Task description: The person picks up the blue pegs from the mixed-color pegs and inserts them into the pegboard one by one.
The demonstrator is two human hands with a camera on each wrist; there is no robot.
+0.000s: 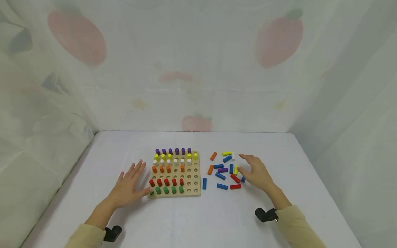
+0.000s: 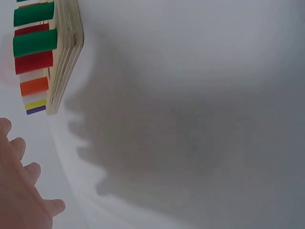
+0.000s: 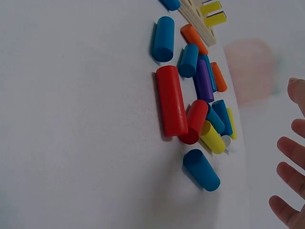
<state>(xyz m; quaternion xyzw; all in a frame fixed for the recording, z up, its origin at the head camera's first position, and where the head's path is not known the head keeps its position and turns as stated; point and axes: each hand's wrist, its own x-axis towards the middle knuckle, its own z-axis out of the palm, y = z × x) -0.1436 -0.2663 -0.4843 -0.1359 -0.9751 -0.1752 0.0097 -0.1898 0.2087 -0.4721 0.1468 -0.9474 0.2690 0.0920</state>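
A wooden pegboard (image 1: pixel 194 193) bears rows of upright coloured pegs: purple at the back, then yellow, white, orange, red and green toward the front. Fingers spread, my left hand (image 1: pixel 125 190) is at the board's left side, its thumb overlapping the front-left green peg (image 1: pixel 151 192) in the head view. To the right, loose pegs lie scattered on the table. My right hand (image 1: pixel 258 174) hovers beside them with fingers apart, holding nothing. Nearest its fingertips are a white peg (image 1: pixel 233 156) and a yellow peg (image 1: pixel 236 170); a blue peg (image 3: pixel 201 170) lies below the hand.
Among the loose pegs are a red peg (image 1: pixel 235 186), a purple peg (image 1: pixel 222 170), an orange peg (image 1: pixel 210 169) and several blue ones. A white cloth covers the table (image 1: pixel 173 227). Behind it hangs a pale curtain (image 1: pixel 198 44) with fruit prints.
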